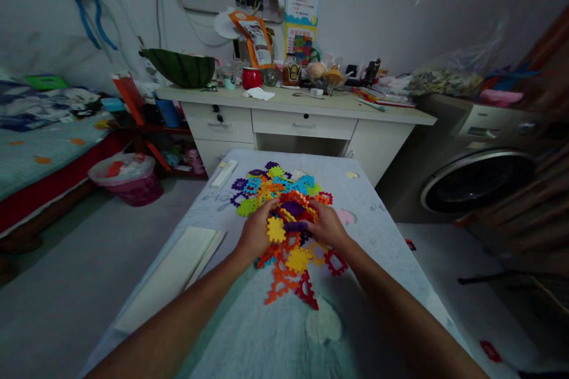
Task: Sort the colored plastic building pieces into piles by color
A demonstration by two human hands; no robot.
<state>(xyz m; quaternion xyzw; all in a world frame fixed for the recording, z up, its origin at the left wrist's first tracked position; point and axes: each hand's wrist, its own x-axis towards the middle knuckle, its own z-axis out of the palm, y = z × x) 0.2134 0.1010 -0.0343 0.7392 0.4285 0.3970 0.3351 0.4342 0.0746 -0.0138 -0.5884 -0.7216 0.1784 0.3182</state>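
Between both grips, head view: tile cluster [293,213], left hand [254,232] and right hand [328,226] each curled tight on one side of it, just above the table [249,331]. Beyond the fingers, loose pile [271,180]; beneath the wrists, joined chain [293,275]. Handling, as judged: line up the notches, press evenly, avoid twisting.

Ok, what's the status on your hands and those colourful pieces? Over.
Left hand and right hand both closed on clump of coloured pieces. Loose pile behind it on table. Flat white box off left, apart.
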